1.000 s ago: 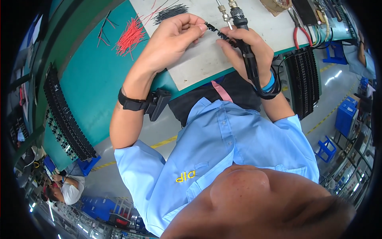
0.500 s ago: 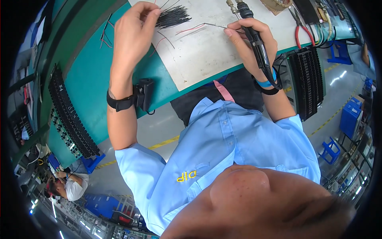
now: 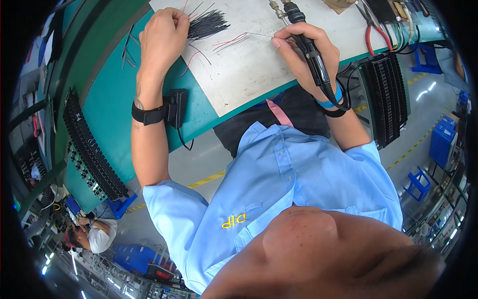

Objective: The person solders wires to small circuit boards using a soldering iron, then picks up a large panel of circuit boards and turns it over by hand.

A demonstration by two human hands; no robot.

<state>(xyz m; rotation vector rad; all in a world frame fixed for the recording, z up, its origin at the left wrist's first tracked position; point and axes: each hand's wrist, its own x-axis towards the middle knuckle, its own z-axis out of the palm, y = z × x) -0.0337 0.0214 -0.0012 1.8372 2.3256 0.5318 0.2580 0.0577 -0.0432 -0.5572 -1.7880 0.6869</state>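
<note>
My left hand (image 3: 163,37) is closed at the far left of the white sheet, thumb and fingers pinched together. A thin red wire (image 3: 185,7) sticks out at its fingertips, right beside a bundle of black wires (image 3: 208,25). Just below that bundle lies a loose red-and-black wire pair (image 3: 198,54). In my right hand (image 3: 312,55) is a corded black soldering iron (image 3: 313,60), its upper part pointing away from me. The same hand's thumb and fingertip pinch a thin wire (image 3: 259,34), which runs left to red and dark strands (image 3: 230,41) over the sheet.
Red-handled pliers (image 3: 369,36) lie at the far right, near loose cables. Black slotted racks stand at the right (image 3: 384,99) and left (image 3: 92,144). More wires (image 3: 129,50) rest on the green mat (image 3: 112,107). Another person (image 3: 97,234) sits at the lower left.
The view has shifted slightly, moving the bench contents a little left in the picture. My left hand has drawn slightly nearer to me. Both hands keep their grip.
</note>
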